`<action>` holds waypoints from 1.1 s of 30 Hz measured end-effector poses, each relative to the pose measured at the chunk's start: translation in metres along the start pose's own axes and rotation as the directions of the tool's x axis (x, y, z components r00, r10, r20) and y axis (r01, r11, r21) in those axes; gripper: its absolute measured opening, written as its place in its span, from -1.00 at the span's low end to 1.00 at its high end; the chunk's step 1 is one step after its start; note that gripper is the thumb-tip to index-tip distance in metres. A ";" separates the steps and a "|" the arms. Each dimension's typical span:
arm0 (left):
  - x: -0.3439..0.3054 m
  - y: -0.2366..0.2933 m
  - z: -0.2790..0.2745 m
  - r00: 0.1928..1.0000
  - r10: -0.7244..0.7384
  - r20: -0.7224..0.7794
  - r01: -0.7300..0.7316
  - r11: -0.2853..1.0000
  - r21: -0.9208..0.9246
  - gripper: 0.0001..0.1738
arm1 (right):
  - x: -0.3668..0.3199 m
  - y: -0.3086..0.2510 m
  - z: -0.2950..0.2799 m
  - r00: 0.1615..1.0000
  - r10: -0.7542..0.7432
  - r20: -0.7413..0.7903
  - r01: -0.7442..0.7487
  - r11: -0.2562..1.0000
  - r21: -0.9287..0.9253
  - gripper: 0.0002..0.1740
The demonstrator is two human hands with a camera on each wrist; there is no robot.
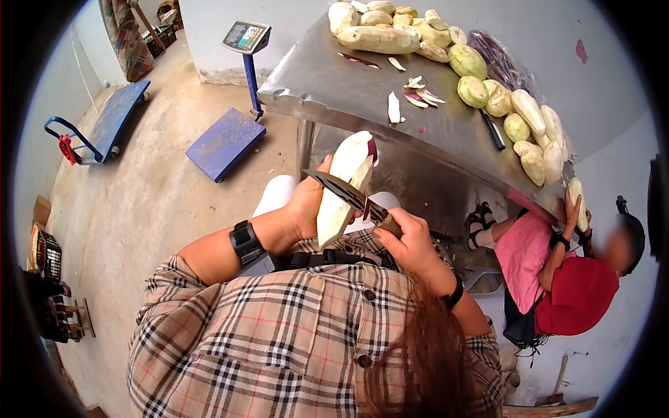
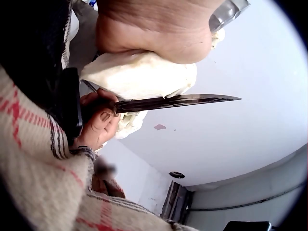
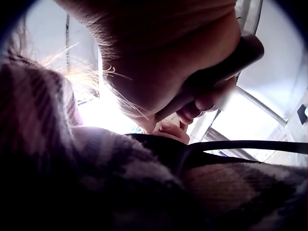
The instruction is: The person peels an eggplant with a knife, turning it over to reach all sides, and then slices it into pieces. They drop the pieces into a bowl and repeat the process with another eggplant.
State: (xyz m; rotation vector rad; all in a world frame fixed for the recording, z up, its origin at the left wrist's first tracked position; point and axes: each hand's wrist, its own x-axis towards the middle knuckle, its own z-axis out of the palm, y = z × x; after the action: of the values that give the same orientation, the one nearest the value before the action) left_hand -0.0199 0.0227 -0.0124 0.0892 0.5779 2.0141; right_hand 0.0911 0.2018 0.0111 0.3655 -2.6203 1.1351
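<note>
My left hand [image 1: 304, 206] holds a mostly peeled eggplant [image 1: 343, 182] upright over the lap, its pale flesh showing and a patch of purple skin left near the top. My right hand [image 1: 417, 245] grips a knife [image 1: 336, 185] by its handle. The dark blade lies across the front of the eggplant, pointing to the upper left, with a sliver of purple peel hanging by it. In the left wrist view the blade [image 2: 183, 100] runs along the pale flesh. The right wrist view shows the dark handle [image 3: 245, 50] inside the curled right hand.
A metal table [image 1: 313, 66] ahead bears peeled eggplants [image 1: 380, 40], peel scraps [image 1: 418, 96] and another knife [image 1: 493, 130]. At the right a person in red [image 1: 578, 292] holds an eggplant [image 1: 575, 203]. A platform scale [image 1: 226, 143] and blue trolley [image 1: 115, 122] stand left.
</note>
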 end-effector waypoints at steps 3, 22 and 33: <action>0.000 0.000 0.000 1.000 -0.026 0.011 0.026 1.000 -0.014 -0.32 | 0.000 0.002 0.001 1.000 0.002 -0.005 -0.002 1.000 0.003 -0.66; 0.008 -0.008 -0.029 0.941 -0.096 -0.324 0.074 0.994 -0.078 -0.39 | -0.010 0.043 0.014 0.962 0.236 0.139 -0.239 0.971 0.008 -0.62; 0.007 -0.008 -0.028 0.935 -0.084 -0.343 0.067 0.996 -0.061 -0.42 | -0.013 0.052 0.019 0.953 0.250 0.171 -0.252 0.968 -0.008 -0.61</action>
State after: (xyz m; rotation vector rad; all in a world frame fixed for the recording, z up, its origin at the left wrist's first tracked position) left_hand -0.0251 0.0215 -0.0417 -0.3196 0.7403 1.9794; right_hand 0.0833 0.2242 -0.0403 0.1385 -2.8755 1.2504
